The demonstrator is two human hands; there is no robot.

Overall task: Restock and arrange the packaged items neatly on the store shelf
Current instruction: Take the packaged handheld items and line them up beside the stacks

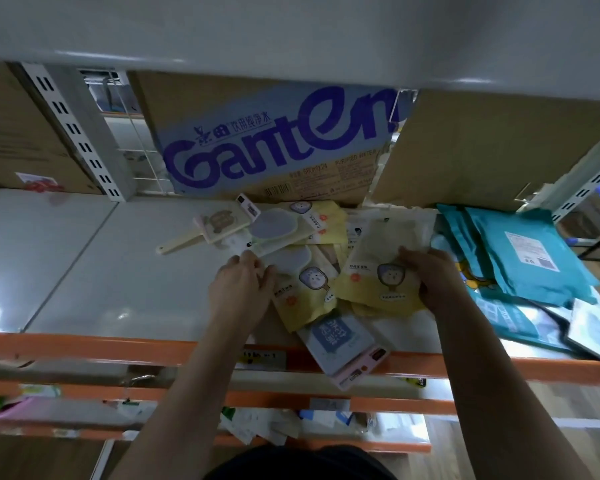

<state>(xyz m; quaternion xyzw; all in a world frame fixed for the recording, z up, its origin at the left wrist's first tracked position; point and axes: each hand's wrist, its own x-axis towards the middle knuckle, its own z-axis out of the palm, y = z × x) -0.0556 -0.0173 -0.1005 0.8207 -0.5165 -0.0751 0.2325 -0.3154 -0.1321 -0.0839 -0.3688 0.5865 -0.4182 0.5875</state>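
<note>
Several flat yellow packets lie in a loose pile on the white shelf. My right hand grips the right edge of one yellow packet with a cartoon face. My left hand pinches the left edge of another yellow packet with a grey window. Behind them lie a pale paddle-shaped item and a packet with a grey oval window. A white and blue packet sticks out over the orange shelf edge.
A Ganten water carton and plain brown boxes stand at the back of the shelf. Teal packages are stacked at the right. The orange shelf lip runs along the front, with lower shelves of goods below. An upper shelf overhangs.
</note>
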